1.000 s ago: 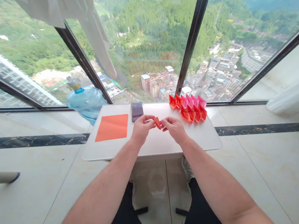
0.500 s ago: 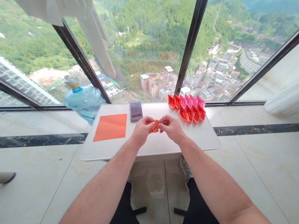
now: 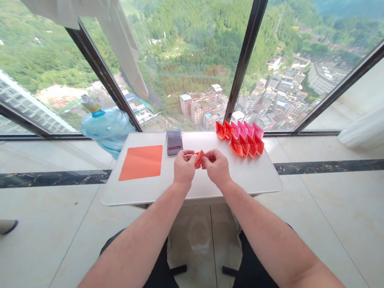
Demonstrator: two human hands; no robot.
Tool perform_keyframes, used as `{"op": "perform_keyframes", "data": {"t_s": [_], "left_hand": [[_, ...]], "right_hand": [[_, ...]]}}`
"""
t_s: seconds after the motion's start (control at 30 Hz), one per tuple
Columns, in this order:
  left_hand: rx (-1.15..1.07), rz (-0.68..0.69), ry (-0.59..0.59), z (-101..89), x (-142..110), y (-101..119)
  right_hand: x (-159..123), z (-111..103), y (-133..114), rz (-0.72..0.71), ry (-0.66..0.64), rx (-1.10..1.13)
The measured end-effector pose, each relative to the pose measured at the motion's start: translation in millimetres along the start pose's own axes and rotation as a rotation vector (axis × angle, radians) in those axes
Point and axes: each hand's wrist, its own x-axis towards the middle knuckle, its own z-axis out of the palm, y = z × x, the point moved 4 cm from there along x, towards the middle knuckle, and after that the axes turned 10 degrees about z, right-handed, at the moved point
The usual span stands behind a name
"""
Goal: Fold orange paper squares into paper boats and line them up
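A small folded piece of orange paper (image 3: 199, 159) is held above the white table between my two hands. My left hand (image 3: 185, 166) pinches its left side, with the thumb towards me. From the right, my right hand (image 3: 215, 165) grips the other edge between thumb and fingers. The fingertips partly hide the paper, so its full shape cannot be made out. Left of my hands, a sheet of orange paper (image 3: 141, 162) lies flat. To the right stand several folded orange paper pieces (image 3: 247, 146) in rows, with several pink ones (image 3: 246, 129) behind.
A phone (image 3: 174, 144) lies on the white table (image 3: 242, 183) just beyond my left hand. Past the table's far left corner is a large blue water bottle (image 3: 106, 128). Tall windows with a dark frame (image 3: 247, 55) rise behind, and a pale curtain (image 3: 99, 8) hangs at upper left.
The held paper now shows a more pointed, slightly opened shape. My left hand has turned more upright and shifted a little right; my right hand has stayed close beside it.
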Motion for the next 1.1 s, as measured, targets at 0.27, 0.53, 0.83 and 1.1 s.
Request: {"op": "perform_keyframes", "data": {"t_s": [0.27,0.53,0.83,1.1], "left_hand": [[-0.070,0.052,-0.193,3.3,-0.4,12.7],[0.079,0.078,-0.284,0.8,2.0,17.5],[0.195,0.159,-0.263,-3.5,3.0,18.4],[0.239,0.229,-0.174,-10.6,13.3,5.9]], "right_hand": [[6.9,-16.9,-6.7,-0.045,0.067,-0.109],[-7.1,-23.3,-34.2,-0.418,0.028,-0.309],[-9.6,-19.5,-34.5,-0.561,0.042,-0.512],[-7.0,-18.2,-31.0,-0.436,0.011,-0.271]]}}
